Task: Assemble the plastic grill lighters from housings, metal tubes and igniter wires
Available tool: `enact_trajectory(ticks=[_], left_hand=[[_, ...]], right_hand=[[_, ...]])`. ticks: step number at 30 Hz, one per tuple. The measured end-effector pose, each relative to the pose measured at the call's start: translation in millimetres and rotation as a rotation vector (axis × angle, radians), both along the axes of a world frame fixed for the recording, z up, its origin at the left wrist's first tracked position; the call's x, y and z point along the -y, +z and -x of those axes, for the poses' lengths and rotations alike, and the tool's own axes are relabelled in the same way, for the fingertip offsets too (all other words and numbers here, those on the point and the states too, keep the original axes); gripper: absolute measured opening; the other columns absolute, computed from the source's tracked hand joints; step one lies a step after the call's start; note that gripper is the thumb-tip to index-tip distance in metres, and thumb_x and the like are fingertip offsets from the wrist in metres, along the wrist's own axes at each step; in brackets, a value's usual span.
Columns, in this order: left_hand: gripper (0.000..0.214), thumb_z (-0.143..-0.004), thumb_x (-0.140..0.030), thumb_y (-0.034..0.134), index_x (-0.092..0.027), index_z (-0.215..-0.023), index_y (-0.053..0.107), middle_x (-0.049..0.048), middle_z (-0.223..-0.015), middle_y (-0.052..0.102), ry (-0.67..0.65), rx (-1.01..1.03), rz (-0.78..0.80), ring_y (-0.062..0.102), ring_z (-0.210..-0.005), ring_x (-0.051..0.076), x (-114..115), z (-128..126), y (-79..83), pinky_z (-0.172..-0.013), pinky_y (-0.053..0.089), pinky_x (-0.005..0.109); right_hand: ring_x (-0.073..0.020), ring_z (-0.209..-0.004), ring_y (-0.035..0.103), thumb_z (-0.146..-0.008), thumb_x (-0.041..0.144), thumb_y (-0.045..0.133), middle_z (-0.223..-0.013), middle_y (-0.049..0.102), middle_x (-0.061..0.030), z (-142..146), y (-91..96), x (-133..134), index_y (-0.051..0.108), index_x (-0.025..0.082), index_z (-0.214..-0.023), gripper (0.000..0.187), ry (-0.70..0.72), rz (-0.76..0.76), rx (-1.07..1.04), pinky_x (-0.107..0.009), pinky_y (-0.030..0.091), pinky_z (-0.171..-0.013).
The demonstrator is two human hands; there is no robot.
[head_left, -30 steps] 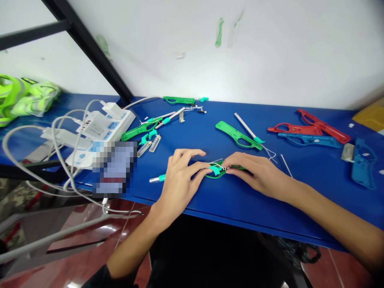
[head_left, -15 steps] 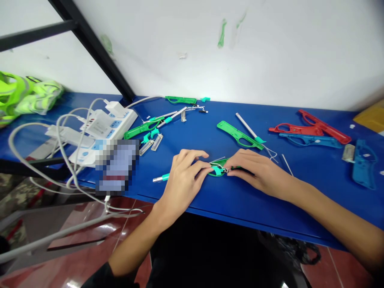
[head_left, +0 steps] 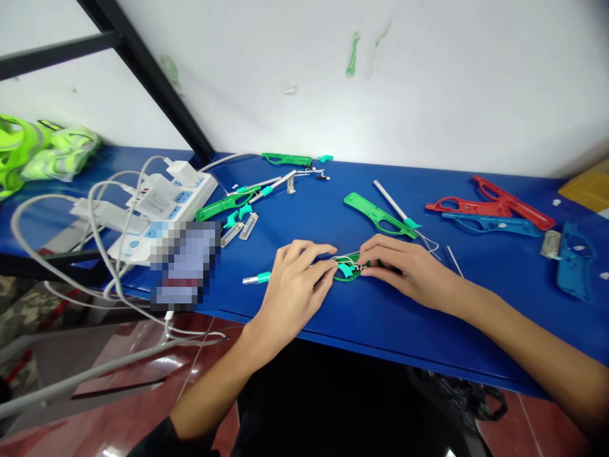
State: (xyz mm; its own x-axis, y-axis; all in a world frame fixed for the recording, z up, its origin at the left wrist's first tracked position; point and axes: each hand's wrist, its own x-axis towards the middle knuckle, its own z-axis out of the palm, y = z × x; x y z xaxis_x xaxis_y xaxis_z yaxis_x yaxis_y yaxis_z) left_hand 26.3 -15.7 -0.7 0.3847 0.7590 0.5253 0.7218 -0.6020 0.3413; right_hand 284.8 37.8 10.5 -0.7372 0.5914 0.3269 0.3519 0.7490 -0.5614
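Near the front edge of the table lies a green lighter casing half (head_left: pixel 345 277), partly covered by my hands. A teal trigger piece (head_left: pixel 346 270) and thin white wires (head_left: pixel 349 259) show inside it. My left hand (head_left: pixel 297 285) has its thumb and index finger closed at the trigger piece. From the right, my right hand (head_left: pixel 404 265) pinches the wires and a small dark part over the casing, its thumb and fingertips together. A metal lighter tube with a teal collar (head_left: pixel 263 277) sticks out to the left beneath my left hand.
Behind my hands lie another green casing half (head_left: pixel 375 214) and a lighter tube (head_left: pixel 390 198). Red casings (head_left: pixel 514 203) and blue casings (head_left: pixel 576 263) are on the right. Leftward are more lighter parts (head_left: pixel 228 203), a phone (head_left: pixel 190 263) and a power strip (head_left: pixel 197 198) with looping cables.
Both hands stay over the casing with only slight finger shifts. My left hand sits a touch lower, and the other parts remain in place.
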Motion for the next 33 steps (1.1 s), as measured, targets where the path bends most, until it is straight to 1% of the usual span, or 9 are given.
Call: enact_trajectory(ticks=[6,9,13,17,21,25,29,31,33], left_hand=[[0.013,-0.107,-0.018,0.066,-0.022,-0.109,0.078,0.0039,-0.122,0.079,-0.021,0.057,0.043,0.068,-0.102,0.021,-2.1,2.0,-5.4,-0.088,0.049,0.04],[0.01,-0.107,-0.018,0.066,-0.02,-0.111,0.075,0.0033,-0.116,0.079,-0.036,0.124,0.081,0.068,-0.101,0.02,-3.2,1.2,-6.9,-0.091,0.052,0.039],[0.006,-0.107,-0.018,0.066,-0.018,-0.105,0.071,0.003,-0.11,0.078,-0.033,0.179,0.139,0.068,-0.1,0.018,-4.1,-2.4,-4.8,-0.095,0.054,0.038],[0.006,-0.108,-0.02,0.065,-0.018,-0.104,0.069,0.0039,-0.115,0.078,0.026,0.081,0.103,0.068,-0.1,0.021,-4.4,-7.7,-2.5,-0.091,0.053,0.039],[0.008,-0.109,-0.022,0.063,-0.018,-0.104,0.069,0.0031,-0.117,0.078,0.055,-0.012,0.071,0.069,-0.1,0.022,-5.6,-10.5,-1.0,-0.086,0.051,0.039],[0.01,-0.111,-0.023,0.059,-0.019,-0.107,0.068,0.003,-0.116,0.077,0.024,-0.022,0.099,0.068,-0.099,0.022,-6.3,-9.7,-0.7,-0.088,0.051,0.039],[0.009,-0.111,-0.021,0.059,-0.019,-0.107,0.067,0.0035,-0.113,0.076,-0.032,0.064,0.164,0.067,-0.102,0.021,-6.8,-5.9,-1.3,-0.096,0.054,0.04],[0.007,-0.109,-0.02,0.062,-0.02,-0.114,0.067,0.0044,-0.116,0.075,-0.062,0.116,0.208,0.068,-0.107,0.021,-8.5,-0.7,-0.3,-0.099,0.056,0.039],[0.022,-0.106,-0.019,0.068,-0.021,-0.128,0.064,0.0052,-0.123,0.074,-0.052,0.139,0.259,0.069,-0.112,0.02,-11.8,6.7,2.7,-0.101,0.057,0.037]], right_hand=[[-0.0176,-0.096,0.072,-0.111,0.028,0.056,-0.11,0.072,-0.0079,0.5,0.7,0.7,0.07,0.021,-0.114,0.016,0.007,0.029,-0.008,-0.03,0.059,-0.088],[-0.0178,-0.096,0.071,-0.112,0.029,0.055,-0.11,0.072,-0.0083,0.5,0.2,1.6,0.069,0.02,-0.115,0.017,0.007,0.034,0.002,-0.031,0.059,-0.087],[-0.0176,-0.098,0.07,-0.112,0.028,0.056,-0.111,0.07,-0.0084,0.5,-0.4,2.6,0.068,0.019,-0.119,0.017,0.014,0.037,0.003,-0.031,0.058,-0.089],[-0.0174,-0.099,0.07,-0.112,0.028,0.056,-0.112,0.071,-0.0085,0.4,0.7,3.8,0.068,0.019,-0.124,0.019,0.012,0.047,0.012,-0.031,0.059,-0.091],[-0.0198,-0.107,0.071,-0.112,0.031,0.055,-0.121,0.07,-0.0097,0.8,0.7,5.3,0.066,0.024,-0.14,0.03,0.018,0.055,0.041,-0.036,0.059,-0.097],[-0.022,-0.105,0.071,-0.113,0.035,0.053,-0.118,0.069,-0.0102,4.1,-2.7,6.6,0.067,0.026,-0.144,0.035,-0.008,-0.026,0.107,-0.038,0.06,-0.094],[-0.0223,-0.102,0.071,-0.114,0.035,0.049,-0.116,0.069,-0.0101,8.3,-4.3,9.0,0.069,0.025,-0.141,0.035,-0.055,-0.109,0.164,-0.037,0.06,-0.087],[-0.0225,-0.102,0.071,-0.114,0.035,0.048,-0.116,0.069,-0.0102,9.7,-3.8,10.1,0.068,0.023,-0.14,0.035,-0.079,-0.131,0.183,-0.036,0.06,-0.086],[-0.0228,-0.103,0.071,-0.114,0.035,0.048,-0.115,0.07,-0.0104,10.6,-3.4,10.7,0.068,0.021,-0.139,0.035,-0.09,-0.142,0.194,-0.036,0.06,-0.085]])
